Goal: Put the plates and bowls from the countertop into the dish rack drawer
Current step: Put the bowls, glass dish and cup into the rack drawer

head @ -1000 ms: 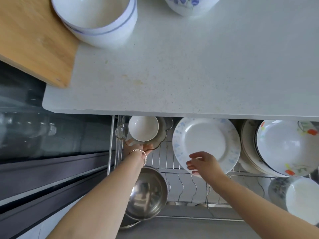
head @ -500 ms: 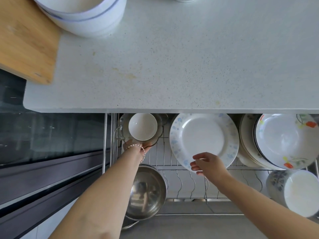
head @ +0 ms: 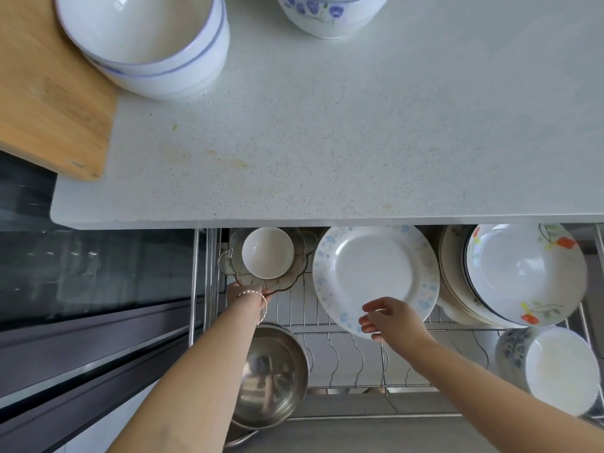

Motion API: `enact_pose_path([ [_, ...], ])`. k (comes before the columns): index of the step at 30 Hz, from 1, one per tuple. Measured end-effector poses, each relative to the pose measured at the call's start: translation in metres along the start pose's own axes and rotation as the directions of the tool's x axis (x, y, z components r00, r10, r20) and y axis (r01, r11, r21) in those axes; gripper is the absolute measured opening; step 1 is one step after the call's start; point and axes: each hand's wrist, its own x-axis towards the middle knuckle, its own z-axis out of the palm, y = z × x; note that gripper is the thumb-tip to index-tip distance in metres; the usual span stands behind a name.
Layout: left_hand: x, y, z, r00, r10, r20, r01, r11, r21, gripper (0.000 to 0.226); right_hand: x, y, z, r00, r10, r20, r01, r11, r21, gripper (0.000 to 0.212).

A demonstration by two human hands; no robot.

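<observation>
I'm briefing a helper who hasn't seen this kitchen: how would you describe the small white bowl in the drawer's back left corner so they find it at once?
Start at the open dish rack drawer under the white countertop, and go to its back left corner, just beyond the left hand. The small white bowl sits inside a scalloped glass dish. Unlike the blue-flowered plate beside it, it is plain, unpatterned and much smaller.

Two bare forearms, no sleeves, thin beaded bracelet [head: 258,297] on the left wrist
</observation>
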Motion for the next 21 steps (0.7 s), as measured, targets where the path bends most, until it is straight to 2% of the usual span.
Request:
enact_pose_path([
  [2,-0.017,0.004,-0.002,1.0,0.017,0.009,-0.019,0.944,0.329,0.02,-0.005,-0.003,-0.001,1.0,-0.006,0.0,0.006,1.0,-0.011,0.021],
  [3,-0.025,0.006,-0.004,0.996,0.09,-0.007,-0.072,0.846,0.529,0.024,-0.009,-0.005,-0.001,1.0,-0.009,0.0,0.009,1.0,-0.024,0.021],
  [5,-0.053,0.02,-0.004,0.945,0.326,0.026,-0.242,0.645,0.725,0.029,-0.019,-0.016,0.001,0.999,-0.031,0.012,0.031,0.998,-0.057,0.02],
  [7,-0.088,0.042,-0.006,0.83,0.53,0.175,-0.476,0.508,0.718,0.023,-0.035,-0.041,0.004,0.995,-0.079,0.062,0.083,0.994,-0.067,0.018],
  [9,-0.124,0.067,-0.017,0.725,0.644,0.245,-0.622,0.458,0.635,0.019,-0.055,-0.08,0.01,0.973,-0.185,0.135,0.198,0.977,-0.084,0.019],
  [12,-0.167,0.106,-0.039,0.711,0.685,0.155,-0.662,0.58,0.475,0.02,-0.082,-0.151,0.022,0.909,-0.357,0.213,0.379,0.922,-0.073,0.023],
  [15,-0.19,0.147,-0.053,0.691,0.723,0.012,-0.685,0.648,0.334,0.024,-0.097,-0.219,0.039,0.862,-0.451,0.232,0.462,0.887,0.006,0.012],
  [17,-0.197,0.181,-0.054,0.72,0.691,-0.058,-0.683,0.721,0.112,0.022,-0.101,-0.259,0.054,0.853,-0.48,0.207,0.472,0.877,0.088,0.028],
  [19,-0.2,0.215,-0.049,0.784,0.621,-0.012,-0.62,0.783,-0.051,0.009,-0.099,-0.292,0.071,0.871,-0.456,0.183,0.435,0.889,0.141,0.047],
  [21,-0.199,0.238,-0.041,0.845,0.523,0.115,-0.523,0.852,-0.03,0.018,-0.09,-0.317,0.086,0.906,-0.403,0.128,0.382,0.91,0.163,0.05],
])
